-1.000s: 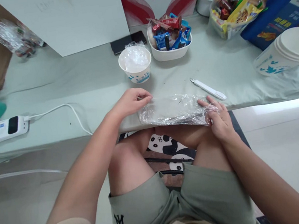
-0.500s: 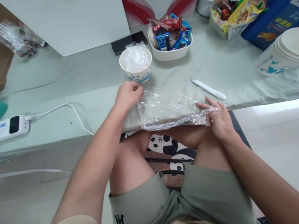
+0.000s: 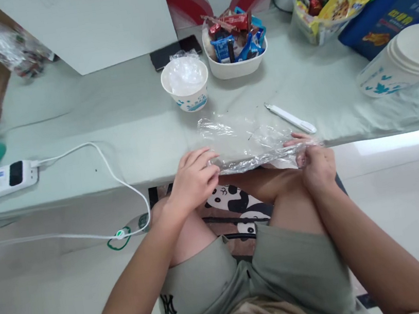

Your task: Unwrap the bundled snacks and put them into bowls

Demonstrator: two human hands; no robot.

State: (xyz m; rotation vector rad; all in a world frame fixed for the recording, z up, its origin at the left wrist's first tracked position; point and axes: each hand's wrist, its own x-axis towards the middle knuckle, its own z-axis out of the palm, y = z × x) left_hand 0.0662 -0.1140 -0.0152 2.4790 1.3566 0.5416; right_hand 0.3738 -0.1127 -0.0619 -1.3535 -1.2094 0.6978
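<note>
A clear plastic bag (image 3: 241, 137) lies stretched along the table's front edge, its near side gathered into a crumpled strip. At its left end, my left hand (image 3: 196, 176) has curled fingers closed on the near corner. My right hand (image 3: 314, 162) grips the gathered plastic at the right end, with its index finger reaching over the table. Behind the bag stands a paper cup (image 3: 191, 100) holding crumpled clear plastic (image 3: 185, 74). A white utility knife (image 3: 290, 118) lies just beyond my right hand, touched by neither hand.
A white bowl of wrapped snacks (image 3: 238, 67) and a black phone (image 3: 175, 52) sit behind the cup. Stacked paper cups (image 3: 395, 66) lie at right. A power strip (image 3: 2, 181) with a white cable (image 3: 107, 166) is at left. Boxes (image 3: 85, 23) line the back.
My left hand has come down from the bag's far left corner to its near left corner. My right hand has shifted slightly right, still holding the plastic. The view has moved a little.
</note>
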